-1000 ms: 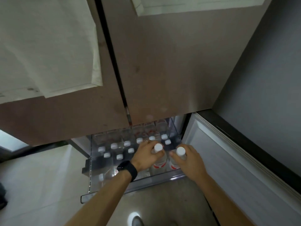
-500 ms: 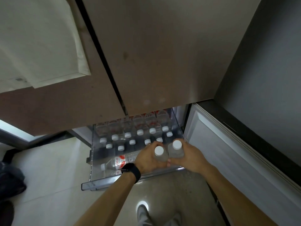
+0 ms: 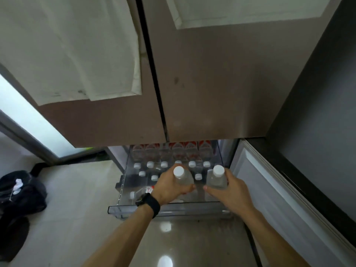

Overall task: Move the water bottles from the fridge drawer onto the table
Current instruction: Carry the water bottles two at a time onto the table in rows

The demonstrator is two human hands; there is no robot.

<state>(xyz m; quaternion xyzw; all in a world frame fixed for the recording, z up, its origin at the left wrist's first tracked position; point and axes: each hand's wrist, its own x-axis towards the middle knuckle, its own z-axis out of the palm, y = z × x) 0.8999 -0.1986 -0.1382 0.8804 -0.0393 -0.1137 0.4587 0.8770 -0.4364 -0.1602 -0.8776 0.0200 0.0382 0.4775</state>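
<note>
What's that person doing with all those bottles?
A person is taking water bottles out of an open fridge drawer. The left hand grips the left bottle and the right hand grips the right bottle, both held upright over the drawer. Many more standing bottles are inside, and a lying bottle is near the front. No table is in view.

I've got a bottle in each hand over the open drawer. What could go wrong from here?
1. The left hand grips the left bottle and the right hand grips the right bottle, each one-handed. Either could slip onto the standing bottles below.
2. The drawer stands pulled out low, and both hands are full. Stepping away could knock its front wall.
3. A black bag lies on the floor to the left, a possible trip when turning.
</note>
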